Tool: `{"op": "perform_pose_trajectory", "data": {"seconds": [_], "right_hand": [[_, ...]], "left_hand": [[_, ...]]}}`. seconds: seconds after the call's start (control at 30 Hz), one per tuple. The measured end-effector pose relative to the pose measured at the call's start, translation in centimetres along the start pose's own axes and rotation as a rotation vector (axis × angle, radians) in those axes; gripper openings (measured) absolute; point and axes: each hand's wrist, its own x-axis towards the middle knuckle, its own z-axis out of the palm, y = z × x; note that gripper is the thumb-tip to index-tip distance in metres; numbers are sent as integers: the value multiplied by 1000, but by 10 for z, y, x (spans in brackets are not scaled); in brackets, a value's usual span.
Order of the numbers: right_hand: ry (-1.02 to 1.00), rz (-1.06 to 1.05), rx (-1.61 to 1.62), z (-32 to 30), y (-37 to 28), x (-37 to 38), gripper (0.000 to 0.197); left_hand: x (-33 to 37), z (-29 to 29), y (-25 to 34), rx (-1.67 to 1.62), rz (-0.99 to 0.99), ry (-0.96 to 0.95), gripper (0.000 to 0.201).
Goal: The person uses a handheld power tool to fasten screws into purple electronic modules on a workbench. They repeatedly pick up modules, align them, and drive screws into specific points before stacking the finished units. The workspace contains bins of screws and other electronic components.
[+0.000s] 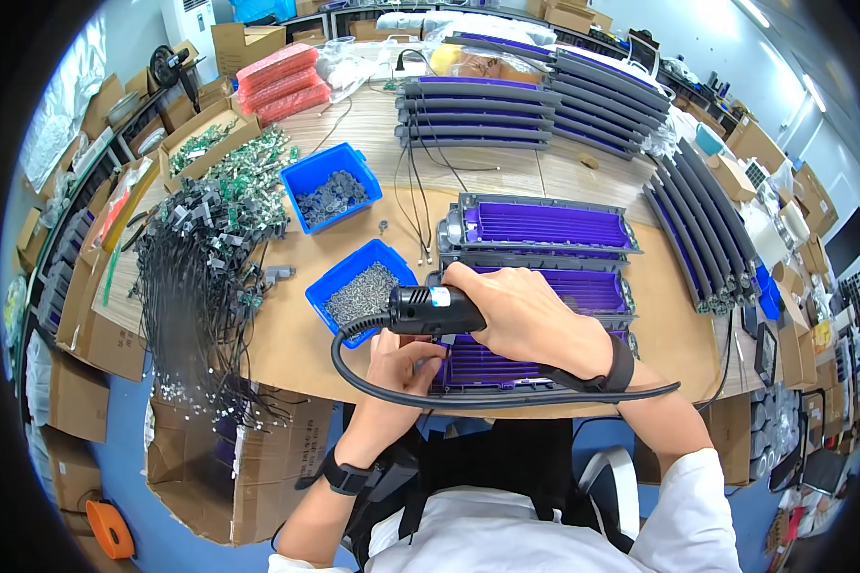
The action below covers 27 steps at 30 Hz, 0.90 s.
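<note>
My right hand [535, 310] is wrapped round a black electric screwdriver [438, 309], held tilted over the left ends of the purple-and-grey housings. A thick black cord [506, 401] loops from it below both hands. My left hand [406, 368] has its fingers bent and pinched together at the left end of the nearest purple housing [492, 361]; what lies between them is hidden. Two more housings lie behind, the farthest purple housing [545, 223] fully in sight. Just beyond my left hand stands a blue bin of screws [403, 270]. The screwdriver's tip is hidden.
A second blue bin [301, 181] holds small dark parts. Wired connectors [201, 239] and green circuit boards [258, 158] heap at left. Stacked grey-and-purple strips [478, 115] stand at the back, with more strips [702, 229] at right. An open cardboard box [287, 458] sits below the table edge.
</note>
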Motion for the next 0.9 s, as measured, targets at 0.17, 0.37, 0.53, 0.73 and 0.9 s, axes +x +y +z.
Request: {"op": "perform_pose_trajectory", "data": {"seconds": [0.17, 0.37, 0.53, 0.73, 0.9], "right_hand": [[-79, 19, 11, -1, 3, 2, 38], [-88, -10, 58, -3, 3, -7, 40], [-134, -9, 45, -4, 0, -2, 38], [-111, -39, 17, 0, 1, 1, 39], [-211, -41, -35, -6, -5, 2, 44]], "left_hand": [[-2, 9, -3, -201, -8, 58, 19], [-8, 5, 4, -195, 20, 68, 20], [-12, 7, -2, -225, 1, 71, 17], [-12, 3, 3, -308, -135, 39, 14], [-14, 6, -2, -237, -91, 34, 12]]}}
